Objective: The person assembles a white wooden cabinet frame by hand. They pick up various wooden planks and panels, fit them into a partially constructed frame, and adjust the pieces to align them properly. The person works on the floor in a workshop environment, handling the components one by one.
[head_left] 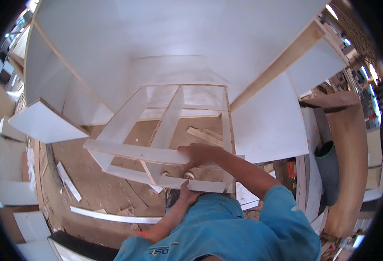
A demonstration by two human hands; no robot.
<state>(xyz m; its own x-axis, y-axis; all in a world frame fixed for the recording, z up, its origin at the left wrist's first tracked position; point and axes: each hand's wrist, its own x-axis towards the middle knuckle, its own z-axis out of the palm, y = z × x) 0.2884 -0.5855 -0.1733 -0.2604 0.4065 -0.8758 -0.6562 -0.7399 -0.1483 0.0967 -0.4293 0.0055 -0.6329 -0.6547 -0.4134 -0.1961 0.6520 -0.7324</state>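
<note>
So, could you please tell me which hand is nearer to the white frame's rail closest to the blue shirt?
The left: the left hand touches that rail, while the right hand grips the next rail, farther from the shirt.

Left grip (188, 194) and right grip (201, 155) hold white framework (128, 150).

You're in a blue shirt (226, 230) today, loose and creased, short in the right sleeve (289, 213)! Dark lettering (158, 251) with a dash of yellow runs across your chest, and there's a small pale mark (294, 209) on that sleeve.
</note>
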